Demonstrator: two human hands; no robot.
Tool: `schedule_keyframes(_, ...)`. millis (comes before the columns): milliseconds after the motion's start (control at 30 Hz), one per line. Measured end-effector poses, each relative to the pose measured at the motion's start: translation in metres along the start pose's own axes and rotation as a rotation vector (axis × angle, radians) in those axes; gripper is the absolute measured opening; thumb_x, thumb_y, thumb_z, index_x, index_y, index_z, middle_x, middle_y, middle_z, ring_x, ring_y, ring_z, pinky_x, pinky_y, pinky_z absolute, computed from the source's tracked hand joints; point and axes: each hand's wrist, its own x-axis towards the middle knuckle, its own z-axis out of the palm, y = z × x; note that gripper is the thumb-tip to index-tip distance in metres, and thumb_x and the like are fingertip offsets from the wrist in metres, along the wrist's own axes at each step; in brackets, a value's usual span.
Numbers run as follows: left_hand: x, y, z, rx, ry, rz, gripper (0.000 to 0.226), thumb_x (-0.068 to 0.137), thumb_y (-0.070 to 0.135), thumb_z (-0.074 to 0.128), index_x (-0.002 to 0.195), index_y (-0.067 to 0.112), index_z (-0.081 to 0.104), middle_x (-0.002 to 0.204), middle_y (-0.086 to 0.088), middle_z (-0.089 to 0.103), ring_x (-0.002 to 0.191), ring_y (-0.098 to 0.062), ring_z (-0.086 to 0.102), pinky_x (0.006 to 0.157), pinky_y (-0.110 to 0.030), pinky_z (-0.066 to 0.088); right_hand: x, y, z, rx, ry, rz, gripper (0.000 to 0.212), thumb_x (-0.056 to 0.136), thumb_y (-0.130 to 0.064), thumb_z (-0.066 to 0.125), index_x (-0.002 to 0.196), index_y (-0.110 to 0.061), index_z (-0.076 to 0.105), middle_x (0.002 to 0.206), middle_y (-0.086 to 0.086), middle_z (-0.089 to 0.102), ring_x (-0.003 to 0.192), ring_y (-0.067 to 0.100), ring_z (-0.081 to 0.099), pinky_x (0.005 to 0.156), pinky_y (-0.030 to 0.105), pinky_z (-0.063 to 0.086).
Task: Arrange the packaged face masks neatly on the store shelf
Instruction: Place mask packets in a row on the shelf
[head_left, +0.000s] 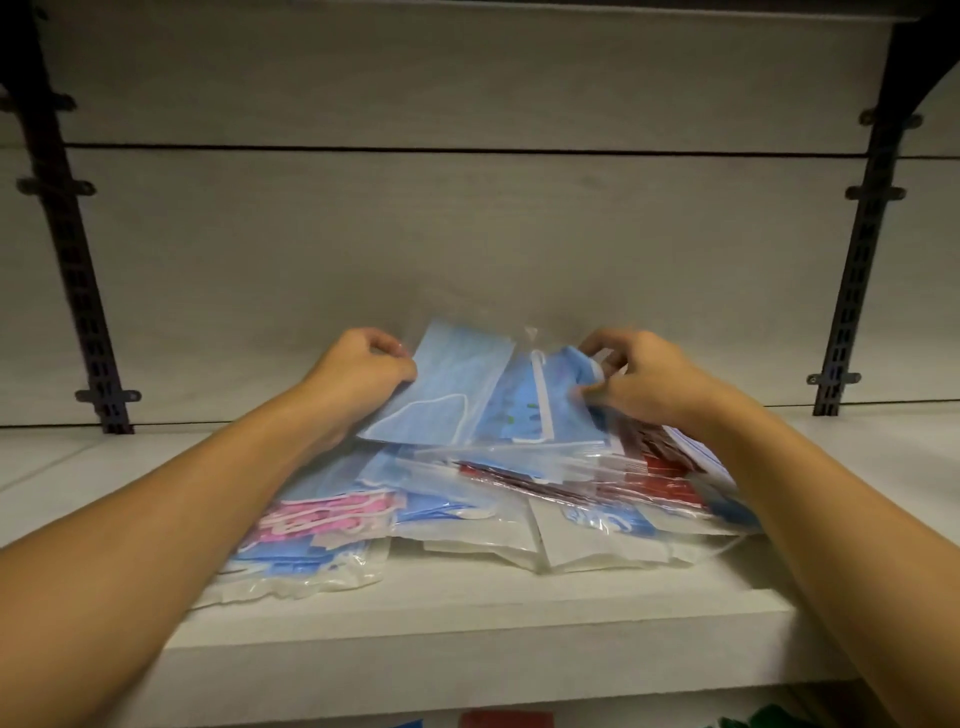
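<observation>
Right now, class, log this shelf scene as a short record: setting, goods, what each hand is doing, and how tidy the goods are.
setting: white store shelf with a pale back wall
goods: pile of packaged masks, mostly blue, some pink and red
left hand: grips the edge of a blue mask packet
right hand: pinches a patterned blue packet
tidiness: packets overlap at mixed angles, not yet neat

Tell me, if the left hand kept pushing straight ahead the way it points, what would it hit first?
Probably the shelf's pale back panel. The left hand already grips the blue mask packet, which would likely go first; depth is unclear.
</observation>
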Motion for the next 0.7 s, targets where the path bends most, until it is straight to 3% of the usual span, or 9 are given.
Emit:
schedule_keyframes(67,0.002,0.002,0.001,-0.026,0.02,0.007,0.024,0.083,0.005,0.071,0.103,0.016,0.063,0.078,-0.002,0.062,0.071,-0.02,0.057,0.065,-0.027,0.043,0.005,0.006,0.001,0.113,0.097,0.021,0.033,0.086,-0.024,0.077,0.114,-0.028,0.061,0.077,0.007,0.072,0.061,0.017,0.066,0.068,0.038,0.057)
schedule_keyframes(167,0.001,-0.001,0.0,-0.059,-0.004,0.048,0.053,0.083,0.001,0.067,0.128,0.026,0.054,0.07,-0.003,0.056,0.057,-0.016,0.051,0.056,-0.026,0.041,0.005,0.009,-0.001,0.304,0.134,0.122,0.045,0.088,-0.022,0.077,0.126,-0.029,0.054,0.087,0.014,0.07,0.044,0.01,0.061,0.047,0.029,0.047)
schedule_keyframes(233,-0.003,-0.002,-0.002,-0.05,-0.051,0.097,0.066,0.084,-0.003,0.061,0.132,0.041,0.048,0.061,-0.003,0.046,0.046,-0.013,0.039,0.044,-0.023,0.032,0.003,0.008,-0.005,0.425,0.13,0.215,0.056,0.089,-0.02,0.076,0.136,-0.021,0.045,0.091,0.016,0.069,0.055,0.016,0.063,0.041,0.025,0.046)
schedule_keyframes(300,-0.005,-0.002,-0.003,0.003,-0.049,0.146,0.056,0.088,-0.001,0.056,0.125,0.04,0.06,0.058,0.001,0.048,0.04,-0.009,0.034,0.039,-0.019,0.029,0.0,0.005,-0.01,0.507,0.097,0.291,0.064,0.087,-0.016,0.076,0.141,-0.018,0.041,0.099,0.016,0.067,0.076,0.023,0.067,0.06,0.033,0.057)
schedule_keyframes(333,-0.005,-0.001,-0.003,0.031,-0.036,0.152,0.045,0.089,0.001,0.056,0.116,0.034,0.069,0.059,0.004,0.054,0.038,-0.007,0.035,0.039,-0.017,0.03,0.0,0.005,-0.013,0.536,0.081,0.307,0.067,0.085,-0.01,0.076,0.141,-0.019,0.041,0.104,0.017,0.067,0.085,0.027,0.068,0.075,0.041,0.06)
schedule_keyframes(367,-0.006,0.0,-0.003,0.039,-0.025,0.141,0.035,0.09,0.005,0.058,0.107,0.03,0.075,0.061,0.005,0.06,0.039,-0.005,0.038,0.04,-0.016,0.031,0.0,0.005,-0.014,0.56,0.077,0.302,0.069,0.082,-0.004,0.075,0.141,-0.019,0.042,0.108,0.02,0.066,0.088,0.03,0.069,0.08,0.044,0.058)
schedule_keyframes(500,-0.011,-0.002,-0.005,0.017,-0.007,0.13,0.02,0.084,0.017,0.073,0.099,0.029,0.078,0.091,0.0,0.073,0.065,-0.013,0.06,0.065,-0.024,0.047,-0.006,0.003,-0.017,0.463,0.314,0.096,0.075,0.08,0.01,0.068,0.142,-0.026,0.044,0.113,0.015,0.06,0.082,0.03,0.067,0.072,0.043,0.059)
schedule_keyframes(600,-0.015,0.004,-0.011,0.045,0.033,0.196,0.023,0.084,0.015,0.076,0.101,0.032,0.076,0.103,0.003,0.072,0.054,-0.008,0.054,0.058,-0.019,0.045,-0.009,0.001,-0.017,0.26,0.494,-0.13,0.06,0.085,0.008,0.061,0.136,-0.022,0.052,0.115,0.005,0.061,0.082,0.023,0.067,0.073,0.044,0.061)
schedule_keyframes(700,-0.027,0.02,-0.023,0.108,0.163,0.299,0.026,0.085,0.017,0.076,0.101,0.038,0.074,0.102,0.016,0.068,0.073,-0.001,0.06,0.068,-0.015,0.044,-0.005,0.002,-0.017,0.094,0.65,-0.309,0.051,0.084,0.01,0.062,0.131,-0.011,0.06,0.127,0.009,0.064,0.101,0.029,0.066,0.084,0.05,0.058)
